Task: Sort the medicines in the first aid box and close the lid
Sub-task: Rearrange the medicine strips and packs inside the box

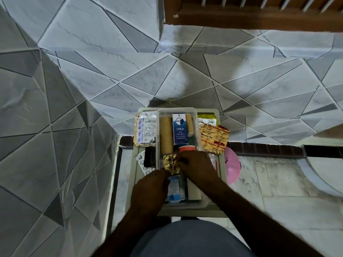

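The gold strip (171,163) sits in the clear tray (193,110), against its left wall and a little nearer the tray's near end than its far end. Its long axis runs roughly along the tray's length, tilted slightly so that its near end leans toward the middle. Both hands meet on it. The right hand (196,166) comes at it from the right, fingers curled over its right edge; it looks pinched there, though the fingertips are hidden and I cannot say how firmly. The left hand (148,190) lies on the near-left side, its thumb touching the strip's near end; whether it truly grips or only steadies, I cannot tell. The right hand is the nearer and better placed, so I judge it will do the placing.

Beyond the strip, toward the tray's far end, a tan roll (166,134) lies lengthwise, with a blue carton (179,128) beside it and an orange cap (187,148) just right of the strip. Blue packets (175,190) lie at the near end between the wrists.

The tray rests in the box (221,164). More strips (145,128) fill the box's far-left corner, and an orange pack (214,139) overhangs its right rim. No lid shows, so sorting seems unfinished.
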Action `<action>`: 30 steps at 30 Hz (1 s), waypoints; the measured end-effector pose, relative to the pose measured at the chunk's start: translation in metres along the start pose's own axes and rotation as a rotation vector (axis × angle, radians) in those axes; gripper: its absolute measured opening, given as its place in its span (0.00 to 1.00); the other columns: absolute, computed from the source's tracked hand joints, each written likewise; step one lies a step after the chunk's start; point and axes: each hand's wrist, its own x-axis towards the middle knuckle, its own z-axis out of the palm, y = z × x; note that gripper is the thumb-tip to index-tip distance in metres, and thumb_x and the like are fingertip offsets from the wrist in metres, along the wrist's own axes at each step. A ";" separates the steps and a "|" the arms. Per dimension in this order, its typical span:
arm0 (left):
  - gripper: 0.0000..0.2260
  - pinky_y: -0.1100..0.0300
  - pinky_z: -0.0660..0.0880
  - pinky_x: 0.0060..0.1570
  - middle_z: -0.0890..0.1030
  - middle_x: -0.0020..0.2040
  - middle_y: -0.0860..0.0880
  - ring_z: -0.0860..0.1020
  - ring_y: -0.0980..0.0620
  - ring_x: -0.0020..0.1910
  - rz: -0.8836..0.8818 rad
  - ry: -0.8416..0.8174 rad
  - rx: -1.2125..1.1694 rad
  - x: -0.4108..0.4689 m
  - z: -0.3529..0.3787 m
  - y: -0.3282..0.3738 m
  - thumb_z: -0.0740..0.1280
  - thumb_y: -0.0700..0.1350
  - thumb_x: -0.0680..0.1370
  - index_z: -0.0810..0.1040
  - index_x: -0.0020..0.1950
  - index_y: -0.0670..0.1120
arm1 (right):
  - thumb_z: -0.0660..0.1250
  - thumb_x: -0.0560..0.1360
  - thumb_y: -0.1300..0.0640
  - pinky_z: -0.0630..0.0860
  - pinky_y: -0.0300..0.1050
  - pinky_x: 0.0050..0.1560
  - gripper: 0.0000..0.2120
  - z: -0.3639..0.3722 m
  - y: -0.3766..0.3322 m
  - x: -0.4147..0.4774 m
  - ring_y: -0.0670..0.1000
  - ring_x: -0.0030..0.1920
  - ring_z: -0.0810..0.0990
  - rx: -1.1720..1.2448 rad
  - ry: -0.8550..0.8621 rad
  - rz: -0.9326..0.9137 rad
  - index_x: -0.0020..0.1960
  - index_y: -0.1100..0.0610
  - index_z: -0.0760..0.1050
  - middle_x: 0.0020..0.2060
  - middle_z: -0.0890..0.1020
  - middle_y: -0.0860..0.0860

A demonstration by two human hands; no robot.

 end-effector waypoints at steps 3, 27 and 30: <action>0.08 0.76 0.69 0.41 0.82 0.48 0.58 0.79 0.63 0.42 -0.111 0.126 -0.241 0.006 -0.015 -0.002 0.70 0.44 0.76 0.82 0.54 0.51 | 0.68 0.77 0.57 0.76 0.28 0.43 0.06 -0.026 0.008 -0.002 0.37 0.36 0.78 0.153 0.074 0.054 0.51 0.55 0.82 0.41 0.82 0.44; 0.21 0.59 0.68 0.37 0.80 0.38 0.48 0.78 0.50 0.39 -0.517 0.071 -0.181 0.053 0.006 -0.050 0.64 0.64 0.74 0.78 0.43 0.45 | 0.72 0.71 0.43 0.72 0.40 0.35 0.16 0.003 0.085 -0.021 0.46 0.39 0.78 0.107 0.289 0.484 0.48 0.53 0.74 0.40 0.80 0.48; 0.13 0.59 0.68 0.41 0.79 0.40 0.50 0.75 0.53 0.39 -0.554 0.075 -0.229 0.053 -0.001 -0.047 0.70 0.54 0.74 0.79 0.46 0.44 | 0.72 0.71 0.45 0.77 0.46 0.44 0.15 0.004 0.084 -0.019 0.49 0.43 0.78 0.099 0.314 0.449 0.50 0.53 0.74 0.43 0.79 0.49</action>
